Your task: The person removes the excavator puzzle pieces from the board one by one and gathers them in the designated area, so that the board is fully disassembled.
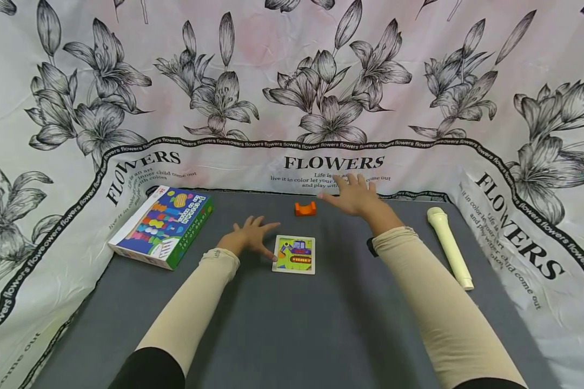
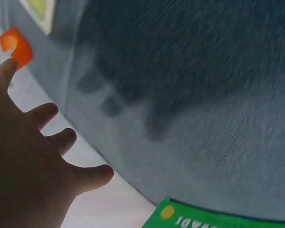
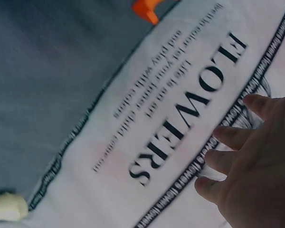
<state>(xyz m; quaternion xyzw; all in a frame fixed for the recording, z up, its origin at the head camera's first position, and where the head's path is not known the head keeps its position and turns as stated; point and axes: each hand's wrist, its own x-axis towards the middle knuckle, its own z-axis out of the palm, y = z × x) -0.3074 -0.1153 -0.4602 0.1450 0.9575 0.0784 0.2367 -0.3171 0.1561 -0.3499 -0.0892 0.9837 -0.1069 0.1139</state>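
From afar, my head view shows me a grey counter (image 1: 282,329) spreading toward 6 o'clock, ringed from 9 through 12 to 3 o'clock by a white sheet (image 1: 277,127) printed with black lilies (image 1: 332,116) and "FLOWERS" lettering (image 1: 334,162), under soft light with blurred shadows (image 1: 372,313).

Both arms, in cream sleeves (image 1: 190,308), stretch toward the far edge of the desk (image 1: 292,335). The left hand (image 1: 245,237) spreads its fingers and thumb short of that edge, nearer the left corner; the right hand (image 1: 356,200), fingers likewise splayed, reaches further, a dark band (image 1: 372,247) at its wrist.
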